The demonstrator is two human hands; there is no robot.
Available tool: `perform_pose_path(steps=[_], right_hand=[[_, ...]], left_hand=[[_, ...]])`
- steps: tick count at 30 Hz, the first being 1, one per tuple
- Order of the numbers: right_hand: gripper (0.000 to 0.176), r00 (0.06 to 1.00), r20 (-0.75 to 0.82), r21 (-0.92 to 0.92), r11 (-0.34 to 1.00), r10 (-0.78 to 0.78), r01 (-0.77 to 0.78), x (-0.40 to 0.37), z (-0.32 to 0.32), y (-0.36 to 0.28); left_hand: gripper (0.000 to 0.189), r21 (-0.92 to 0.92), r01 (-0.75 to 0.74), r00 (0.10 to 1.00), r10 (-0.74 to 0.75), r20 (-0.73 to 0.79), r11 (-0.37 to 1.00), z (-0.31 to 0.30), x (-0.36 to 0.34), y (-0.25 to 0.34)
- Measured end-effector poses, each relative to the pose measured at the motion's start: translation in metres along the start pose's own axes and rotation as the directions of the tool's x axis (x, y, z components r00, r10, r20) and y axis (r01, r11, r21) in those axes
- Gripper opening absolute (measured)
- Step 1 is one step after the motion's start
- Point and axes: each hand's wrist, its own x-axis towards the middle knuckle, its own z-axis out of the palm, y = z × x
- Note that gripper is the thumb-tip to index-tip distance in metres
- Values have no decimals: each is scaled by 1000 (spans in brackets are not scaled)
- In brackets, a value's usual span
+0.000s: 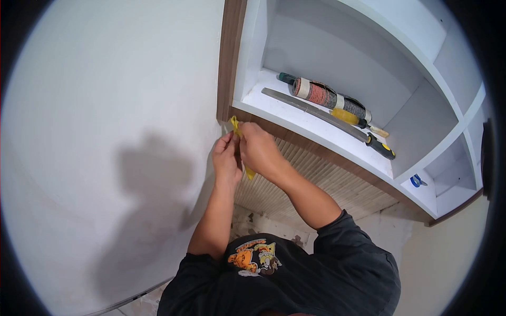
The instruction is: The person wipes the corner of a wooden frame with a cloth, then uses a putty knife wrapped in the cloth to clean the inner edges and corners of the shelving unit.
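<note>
A thin, crumpled yellow strip (250,173), seemingly soft plastic, runs through both hands close to the wall corner under the shelf. Its looped upper end pokes out above the fingertips and its tail hangs below them. My left hand (226,160) has its fingers bent in a pinch at the upper part of the strip. Pressed close beside it, my right hand (258,147) is closed around the strip, its back towards me and its fingertips mostly hidden.
The white shelf unit (316,138) with brown trim holds a long file (321,114), a strapped red-and-grey roll (332,98) and a yellow-handled tool (345,117). A blue item (416,181) lies in a lower compartment. A white wall (105,79) rises at left; ribbed panelling (321,181) lies below.
</note>
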Motion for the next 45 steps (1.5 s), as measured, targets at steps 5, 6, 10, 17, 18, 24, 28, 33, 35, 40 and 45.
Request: perform_pose_path(steps=[5,6,10,17,18,24,28,33,35,40,45], right_hand=[[30,998,-51,4,1000,31,-31,12,-2,-1],[29,999,-32,-3,1000,20,-20,11,2,0],[29,996,91,-38,999,-2,5,-6,17,12],[34,999,-39,0,1000,-11,11,3,-16,-7],[34,999,-34,-14,1000,-11,10,5,-14,-5],[33,996,80,-36,999,34,-31,-2,11,-3],[26,994,64,10,996,88,-89,-4,5,-1],[22,976,17,74,974,215,-216,-11,10,-16],[24,972,14,118,965,236,-236,-18,10,-14],[23,977,-213,59,998,0,13,-6,13,-11],[19,990,-140,-25,999,26,-30,3,22,-23]], left_hand=[[31,79,-68,994,75,-84,995,12,-6,16],[33,87,-91,991,99,-86,992,7,-3,14],[37,101,-148,988,152,-36,984,-4,0,9],[44,221,-169,985,174,-3,961,4,-1,18],[44,229,-178,984,180,12,957,4,0,17],[40,222,-172,983,180,-19,960,-4,2,10],[39,334,-203,973,227,-36,921,-11,-12,12],[37,410,-93,993,117,-32,907,-38,-33,6],[35,479,-59,996,86,-36,876,-52,-45,5],[29,522,32,994,26,-103,852,-66,-58,-7],[27,571,32,998,9,-69,820,-71,-59,-7]])
